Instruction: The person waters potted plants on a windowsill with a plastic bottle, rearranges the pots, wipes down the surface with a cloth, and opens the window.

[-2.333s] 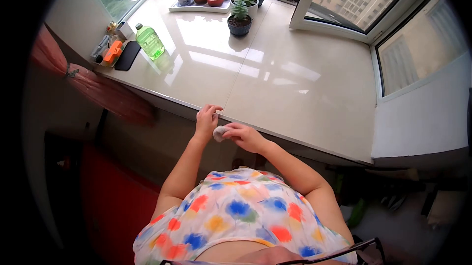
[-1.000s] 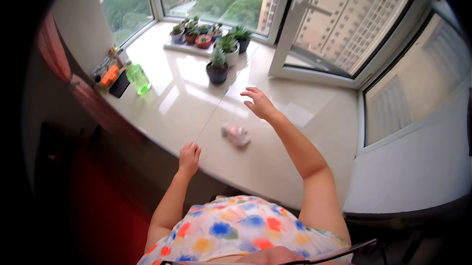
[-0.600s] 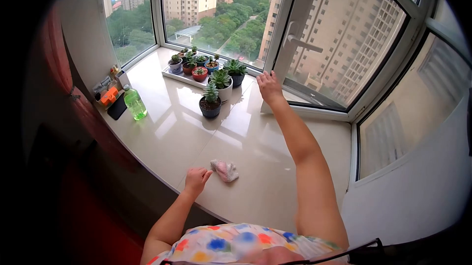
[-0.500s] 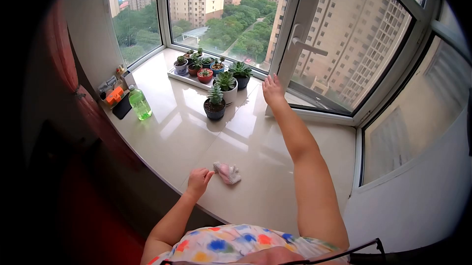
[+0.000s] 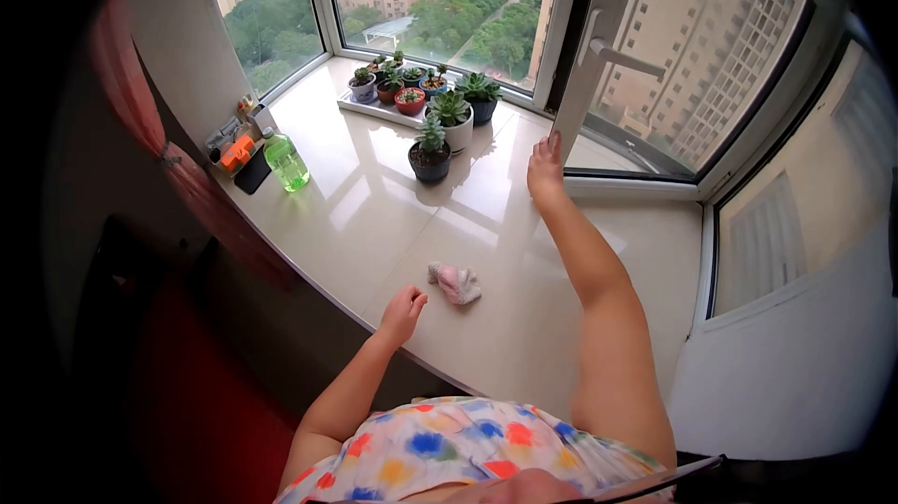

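At the lower left corner of the window sash (image 5: 606,83), my right hand (image 5: 545,167) has its fingers curled on the frame's edge. The sash is swung inward, with its white handle (image 5: 629,60) upright on the frame. My left hand (image 5: 402,314) is closed in a loose fist over the sill's front edge, and nothing shows in it. Just beyond its fingers lies a crumpled pink and white cloth (image 5: 456,283), apart from the hand. Nearest to my right hand among the pots is a dark pot with a succulent (image 5: 480,97).
Several small potted succulents stand on a white tray (image 5: 379,112); a dark pot (image 5: 430,163) and a white pot (image 5: 458,133) stand before it. At the left are a bottle of green liquid (image 5: 286,163), an orange item (image 5: 237,152) and a pink curtain (image 5: 150,121).
The window sash has swung further open, with my right hand moving along with it. My left hand stays closed near the cloth. The whole view has tilted down somewhat.
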`<state>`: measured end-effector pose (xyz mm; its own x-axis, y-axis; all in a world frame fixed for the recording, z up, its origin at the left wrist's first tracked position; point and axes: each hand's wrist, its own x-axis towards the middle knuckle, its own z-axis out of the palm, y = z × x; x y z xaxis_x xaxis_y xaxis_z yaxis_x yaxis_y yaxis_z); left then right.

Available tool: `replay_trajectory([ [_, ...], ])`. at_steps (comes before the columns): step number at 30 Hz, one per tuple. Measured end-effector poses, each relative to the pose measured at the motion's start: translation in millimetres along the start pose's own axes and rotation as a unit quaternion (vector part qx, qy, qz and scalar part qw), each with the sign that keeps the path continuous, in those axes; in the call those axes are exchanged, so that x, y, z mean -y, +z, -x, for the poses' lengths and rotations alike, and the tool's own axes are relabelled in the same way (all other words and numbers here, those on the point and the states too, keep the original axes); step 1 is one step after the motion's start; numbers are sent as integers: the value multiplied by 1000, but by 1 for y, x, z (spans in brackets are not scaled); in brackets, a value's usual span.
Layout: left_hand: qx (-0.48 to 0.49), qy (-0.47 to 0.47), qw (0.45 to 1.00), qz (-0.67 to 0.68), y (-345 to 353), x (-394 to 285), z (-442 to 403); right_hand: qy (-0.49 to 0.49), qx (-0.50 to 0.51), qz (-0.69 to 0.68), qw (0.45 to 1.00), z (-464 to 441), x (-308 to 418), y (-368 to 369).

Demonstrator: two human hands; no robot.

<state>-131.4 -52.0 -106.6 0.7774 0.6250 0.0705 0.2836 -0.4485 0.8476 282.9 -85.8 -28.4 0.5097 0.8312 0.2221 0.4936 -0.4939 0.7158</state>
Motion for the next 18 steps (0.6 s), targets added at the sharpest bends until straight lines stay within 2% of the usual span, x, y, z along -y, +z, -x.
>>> replay_trajectory([
  [4, 28, 32, 999, -15, 10, -1, 7, -15, -9, -44, 999, 82, -15, -27],
  [8, 83, 57, 995, -7, 21, -16, 11, 4, 43, -79, 996, 160, -24, -41],
  [10, 85, 109, 990, -3, 27, -19, 20, 33, -14, -79, 996, 206, -30, -43],
  [12, 105, 131, 986, 6, 29, -25, 32, 38, 55, -128, 990, 248, -49, -78],
  [18, 167, 154, 973, 36, 43, -29, 73, 118, 95, -63, 986, 350, -68, -85],
])
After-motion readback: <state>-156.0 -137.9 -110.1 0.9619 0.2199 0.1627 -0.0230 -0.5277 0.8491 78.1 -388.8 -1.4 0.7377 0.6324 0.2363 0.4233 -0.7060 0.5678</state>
